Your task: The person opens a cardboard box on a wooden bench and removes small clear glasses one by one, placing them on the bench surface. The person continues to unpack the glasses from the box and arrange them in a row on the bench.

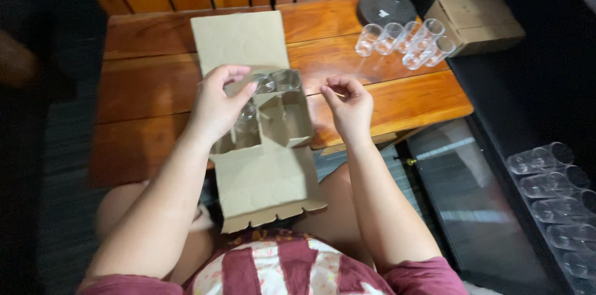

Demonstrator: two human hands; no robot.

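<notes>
An open cardboard carton [264,140] with a divider insert lies across the near edge of the wooden worktop [149,84], its lower flap hanging over the person's lap and its upper flap lying flat toward the far edge. The left hand [217,106] is curled, fingertips pinching the rim of a clear glass tumbler [248,115] seated in one cell; two more tumblers [276,81] show in the far cells. The right hand [351,106] hovers just beside the carton, fingers loosely bent and holding nothing. The glass looks smooth, rigid and breakable, likely slippery, so a grip around the wall below the rim would probably be surer. The carton seems light and floppy at its flaps. Six loose tumblers [403,40] lie at the far right corner near a closed carton [478,22].
</notes>
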